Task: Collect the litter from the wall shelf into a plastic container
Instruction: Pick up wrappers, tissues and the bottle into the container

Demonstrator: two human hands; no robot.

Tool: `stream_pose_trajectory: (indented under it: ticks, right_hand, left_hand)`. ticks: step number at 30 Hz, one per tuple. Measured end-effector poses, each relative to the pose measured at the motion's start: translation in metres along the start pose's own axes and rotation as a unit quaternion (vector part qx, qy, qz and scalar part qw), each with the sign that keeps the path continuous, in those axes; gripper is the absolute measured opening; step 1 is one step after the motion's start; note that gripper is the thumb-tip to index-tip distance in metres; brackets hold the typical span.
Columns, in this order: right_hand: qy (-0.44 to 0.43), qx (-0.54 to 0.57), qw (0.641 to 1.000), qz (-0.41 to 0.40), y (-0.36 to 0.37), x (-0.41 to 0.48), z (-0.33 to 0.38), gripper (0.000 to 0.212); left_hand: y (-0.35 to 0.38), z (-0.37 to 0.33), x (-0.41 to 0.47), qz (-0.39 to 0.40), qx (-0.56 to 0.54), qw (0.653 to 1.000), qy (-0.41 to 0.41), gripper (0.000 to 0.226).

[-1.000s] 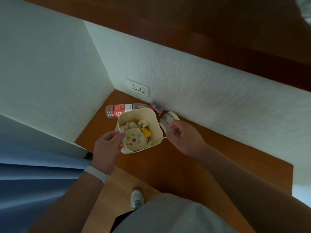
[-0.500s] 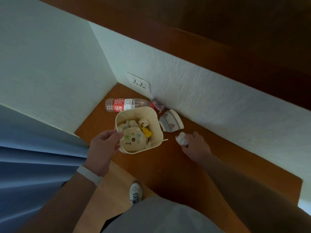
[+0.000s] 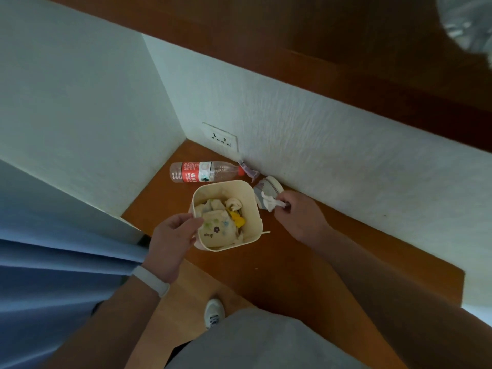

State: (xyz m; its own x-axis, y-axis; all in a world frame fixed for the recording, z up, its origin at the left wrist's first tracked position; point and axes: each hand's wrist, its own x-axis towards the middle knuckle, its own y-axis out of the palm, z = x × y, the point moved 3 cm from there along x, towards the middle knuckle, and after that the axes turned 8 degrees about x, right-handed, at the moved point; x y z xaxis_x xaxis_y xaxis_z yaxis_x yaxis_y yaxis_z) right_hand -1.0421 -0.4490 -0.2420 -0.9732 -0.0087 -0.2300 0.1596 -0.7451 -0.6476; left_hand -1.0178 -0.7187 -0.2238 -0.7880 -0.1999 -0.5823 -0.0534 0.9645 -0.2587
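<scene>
Cream container (image 3: 252, 209) part-full, my left hand (image 3: 172, 237) gripping its rim, right hand (image 3: 300, 217) pinching tissue (image 3: 269, 202); bottle (image 3: 206, 171), paper cup (image 3: 269, 185), wrapper (image 3: 247, 170) left.

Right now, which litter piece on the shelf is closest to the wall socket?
The plastic bottle, lying on its side just below the socket; the paper cup lies farther right.

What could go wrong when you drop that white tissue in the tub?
The crumpled tissue in the right hand is off to the side of the plastic container, not above it, so letting go now would probably miss. The container already looks quite full of wrappers, so the tissue might sit on top and tumble out. The left hand grips only one edge, so the container could tip.
</scene>
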Motion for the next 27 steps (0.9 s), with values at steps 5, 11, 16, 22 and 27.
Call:
stream_pose_trajectory:
  ticks: [5, 11, 16, 22, 27]
  right_hand:
    - [-0.087, -0.016, 0.996, -0.014, -0.015, -0.003, 0.06, 0.017]
    - [-0.121, -0.103, 0.987, 0.026, 0.009, 0.014, 0.074, 0.026]
    - [-0.107, -0.061, 0.99, 0.063, 0.017, 0.026, 0.073, 0.039]
    - [-0.011, 0.007, 1.0, 0.005, 0.009, 0.055, 0.027, 0.043]
    - [0.09, -0.088, 0.992, -0.017, 0.023, 0.09, -0.035, 0.058]
  left_hand:
    - [0.005, 0.003, -0.004, 0.019, -0.006, 1.0, 0.002, 0.016]
    - [0.007, 0.003, -0.008, 0.04, -0.013, 0.999, -0.004, 0.014]
    - [0.002, 0.007, 0.0, 0.042, -0.037, 0.998, -0.03, 0.018]
    - [-0.004, 0.011, 0.017, 0.02, -0.05, 0.997, -0.057, 0.015]
    - [-0.005, 0.015, 0.03, -0.005, -0.062, 0.996, -0.066, 0.01]
